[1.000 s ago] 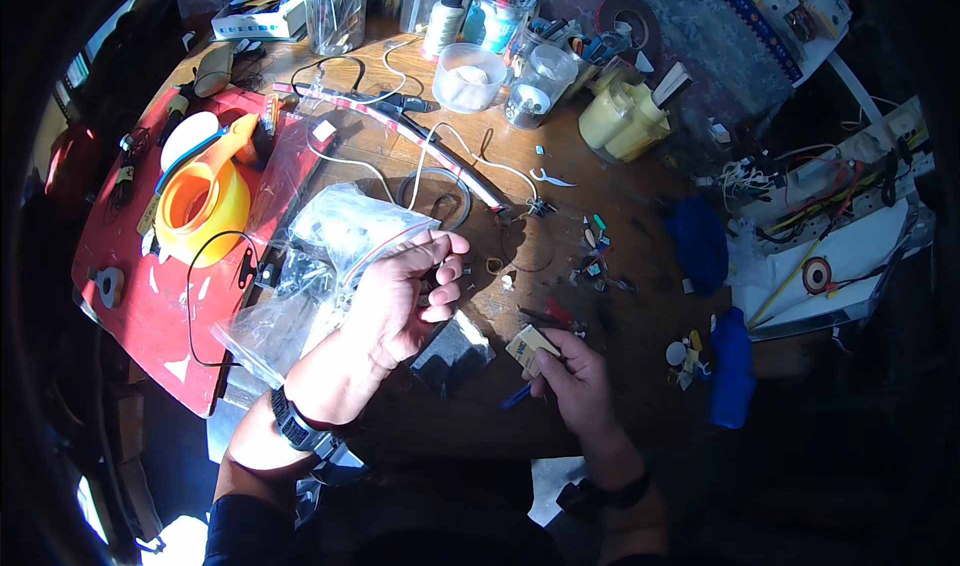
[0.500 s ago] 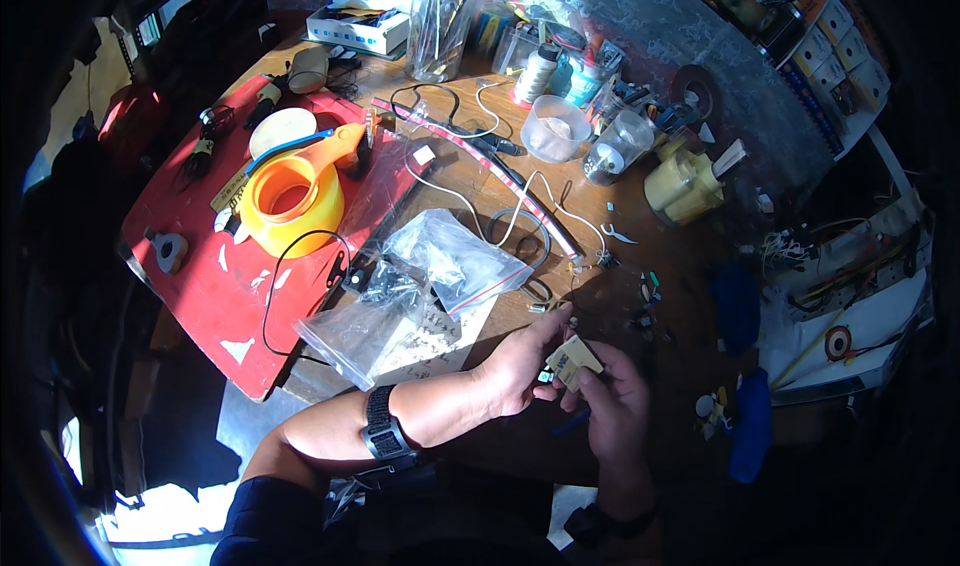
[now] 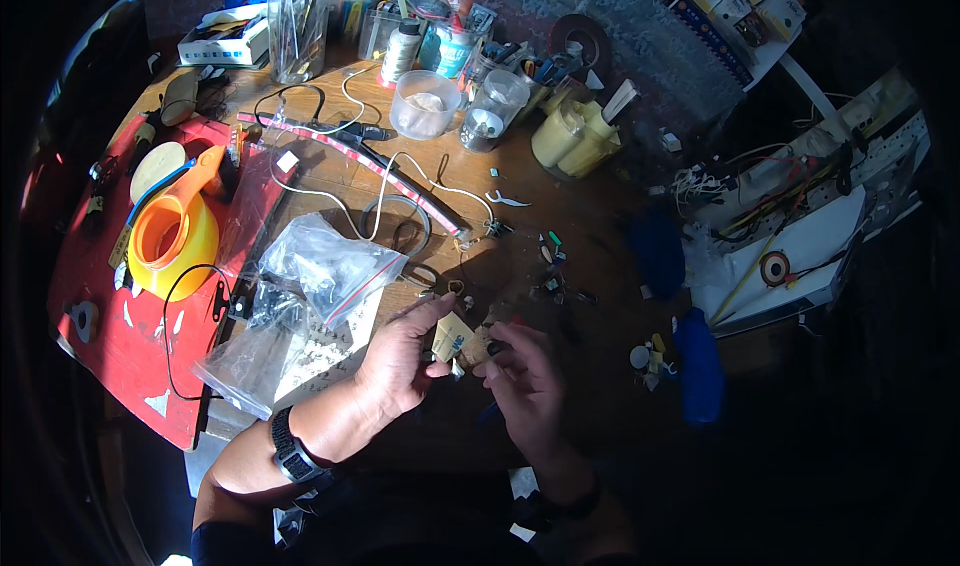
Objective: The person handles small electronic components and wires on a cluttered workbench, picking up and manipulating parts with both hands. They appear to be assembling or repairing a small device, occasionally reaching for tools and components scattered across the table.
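Observation:
My left hand [image 3: 400, 356] is closed on a small cream-coloured piece of printed paper-like sheet [image 3: 452, 336], pinched at its left side. It looks like adhesive backing, but I cannot be sure. Against its right edge sits a tan, rough-looking patch [image 3: 479, 348]; whether the two are joined is unclear. My right hand [image 3: 525, 376] has its thumb and fingers pinched together at that tan patch, with a small dark bit by the fingertips. Shadow hides much of the right hand. Just beyond the hands a thin wire loop [image 3: 456, 286] lies on the wooden table [image 3: 560, 196].
Clear plastic bags [image 3: 325, 266] lie left of my hands, near a red board [image 3: 130, 366] bearing a yellow-orange container [image 3: 180, 256]. A striped strip [image 3: 370, 161] and white cable cross the table. Tubs, jars and tools line the back. Blue objects [image 3: 700, 366] are at right.
My view has swung to the right. The cream piece was under my right thumb before; now my left hand grips it, and the right fingers have shifted to the tan patch beside it.

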Demonstrator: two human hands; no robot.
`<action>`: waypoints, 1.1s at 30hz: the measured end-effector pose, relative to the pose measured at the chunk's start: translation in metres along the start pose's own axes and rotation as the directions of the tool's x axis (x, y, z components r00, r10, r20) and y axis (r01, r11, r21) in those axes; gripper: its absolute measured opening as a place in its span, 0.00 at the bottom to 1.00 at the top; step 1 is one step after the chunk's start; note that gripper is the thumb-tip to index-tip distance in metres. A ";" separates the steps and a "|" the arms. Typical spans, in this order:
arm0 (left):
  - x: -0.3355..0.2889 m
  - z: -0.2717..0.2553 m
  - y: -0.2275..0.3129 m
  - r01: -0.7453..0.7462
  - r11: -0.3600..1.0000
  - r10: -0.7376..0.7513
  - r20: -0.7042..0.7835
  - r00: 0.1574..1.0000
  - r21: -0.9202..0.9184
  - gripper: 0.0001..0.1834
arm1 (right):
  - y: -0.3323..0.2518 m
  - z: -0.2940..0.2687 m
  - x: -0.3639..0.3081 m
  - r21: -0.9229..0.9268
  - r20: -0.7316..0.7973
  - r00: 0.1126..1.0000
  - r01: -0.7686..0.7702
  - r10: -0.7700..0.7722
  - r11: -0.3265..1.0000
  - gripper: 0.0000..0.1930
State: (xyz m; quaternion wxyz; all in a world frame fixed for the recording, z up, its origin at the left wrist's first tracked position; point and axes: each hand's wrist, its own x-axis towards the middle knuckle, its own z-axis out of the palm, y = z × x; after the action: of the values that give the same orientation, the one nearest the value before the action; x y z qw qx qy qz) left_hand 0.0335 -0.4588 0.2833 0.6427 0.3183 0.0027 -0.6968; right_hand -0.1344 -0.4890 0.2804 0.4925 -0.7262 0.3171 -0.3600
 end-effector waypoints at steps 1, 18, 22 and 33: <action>0.001 0.000 0.001 -0.015 1.000 0.016 -0.029 0.999 0.019 0.09 | 0.004 -0.013 -0.002 -0.065 -0.005 0.999 -0.050 0.050 0.997 0.16; 0.011 -0.010 0.011 -0.245 0.954 0.249 0.001 0.969 0.175 0.05 | 0.047 -0.100 0.021 -0.706 -0.254 0.960 -0.267 0.118 0.656 0.10; 0.008 -0.006 0.006 -0.214 0.934 0.210 0.045 0.977 0.286 0.07 | 0.019 -0.068 0.011 -0.335 -0.037 0.985 -0.172 0.169 0.926 0.12; 0.007 0.002 0.008 -0.447 0.589 0.367 0.270 0.890 0.673 0.13 | 0.021 -0.014 0.006 0.220 0.106 0.945 -0.327 0.311 0.919 0.05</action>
State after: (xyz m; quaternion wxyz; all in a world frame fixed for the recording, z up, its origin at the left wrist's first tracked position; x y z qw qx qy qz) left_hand 0.0400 -0.4675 0.2853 0.6068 0.5000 -0.3760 -0.4903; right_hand -0.1451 -0.5073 0.2653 0.6374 -0.6137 0.3691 -0.2843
